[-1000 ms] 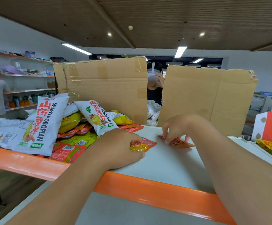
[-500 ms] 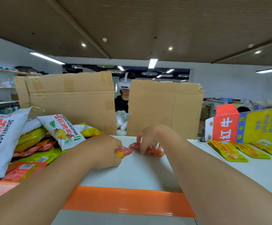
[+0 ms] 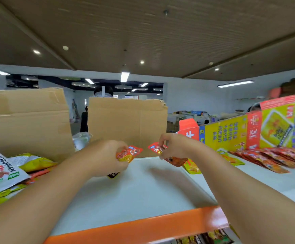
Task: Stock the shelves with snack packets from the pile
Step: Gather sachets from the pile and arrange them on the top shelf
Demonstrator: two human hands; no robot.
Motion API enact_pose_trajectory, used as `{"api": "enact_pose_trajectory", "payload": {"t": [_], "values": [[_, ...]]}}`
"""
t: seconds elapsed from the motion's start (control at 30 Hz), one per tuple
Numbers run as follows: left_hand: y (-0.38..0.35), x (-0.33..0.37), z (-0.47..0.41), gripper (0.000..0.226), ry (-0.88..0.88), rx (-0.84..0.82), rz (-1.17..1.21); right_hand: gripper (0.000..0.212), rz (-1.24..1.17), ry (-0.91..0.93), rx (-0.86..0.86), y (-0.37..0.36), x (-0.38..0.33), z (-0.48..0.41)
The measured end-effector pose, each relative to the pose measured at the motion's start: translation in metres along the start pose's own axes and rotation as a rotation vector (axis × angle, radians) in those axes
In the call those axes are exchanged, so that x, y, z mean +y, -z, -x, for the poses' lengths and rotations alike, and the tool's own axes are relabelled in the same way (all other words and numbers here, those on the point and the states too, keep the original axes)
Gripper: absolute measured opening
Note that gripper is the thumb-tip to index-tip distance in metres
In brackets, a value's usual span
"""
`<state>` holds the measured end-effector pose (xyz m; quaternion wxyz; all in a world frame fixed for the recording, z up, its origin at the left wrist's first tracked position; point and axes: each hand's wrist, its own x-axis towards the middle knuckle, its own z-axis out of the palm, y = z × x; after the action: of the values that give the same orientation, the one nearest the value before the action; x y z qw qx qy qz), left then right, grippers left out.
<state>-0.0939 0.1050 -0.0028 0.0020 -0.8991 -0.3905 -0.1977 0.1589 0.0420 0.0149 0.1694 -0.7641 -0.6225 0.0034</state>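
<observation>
My left hand (image 3: 106, 158) grips a small orange-and-red snack packet (image 3: 131, 153), lifted just above the white shelf top (image 3: 134, 191). To its right, my right hand (image 3: 172, 147) pinches small red-orange packets (image 3: 158, 148), with one dark orange end (image 3: 177, 161) hanging below the fingers. The pile of snack packets (image 3: 7, 173), white, yellow and red bags, lies at the left edge of the shelf. A row of red-orange packets (image 3: 273, 159) is laid out on the right part of the shelf.
Two upright cardboard sheets (image 3: 127, 125) stand behind the shelf, with a person (image 3: 85, 120) in the gap between them. A yellow-and-red printed carton (image 3: 248, 131) stands at the right rear. The shelf's orange front edge (image 3: 143, 228) runs below my arms.
Both hands have lifted their packets off the shelf surface. The view has swung right, so the pile slid left and the laid-out row and carton came into sight.
</observation>
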Motion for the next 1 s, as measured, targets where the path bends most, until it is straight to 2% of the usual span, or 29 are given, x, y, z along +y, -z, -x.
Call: {"api": "enact_pose_trajectory", "payload": {"t": [0.17, 0.37, 0.53, 0.8, 1.0], "values": [[-0.009, 0.044, -0.030, 0.043, -0.069, 0.035, 0.045, 0.035, -0.081, -0.114, 0.130, 0.029, 0.066, 0.035], [-0.021, 0.112, -0.054, 0.040, -0.162, 0.048, 0.121, 0.032, -0.171, -0.222, 0.297, 0.059, 0.146, 0.075], [-0.036, 0.174, -0.068, 0.045, -0.204, 0.069, 0.123, 0.032, -0.197, -0.281, 0.364, 0.077, 0.219, 0.105], [-0.086, 0.292, -0.107, 0.043, -0.198, 0.107, 0.123, 0.030, -0.207, -0.391, 0.404, 0.102, 0.352, 0.128], [-0.129, 0.373, -0.149, 0.043, -0.180, 0.093, 0.109, 0.031, -0.197, -0.370, 0.325, 0.104, 0.420, 0.118]]}}
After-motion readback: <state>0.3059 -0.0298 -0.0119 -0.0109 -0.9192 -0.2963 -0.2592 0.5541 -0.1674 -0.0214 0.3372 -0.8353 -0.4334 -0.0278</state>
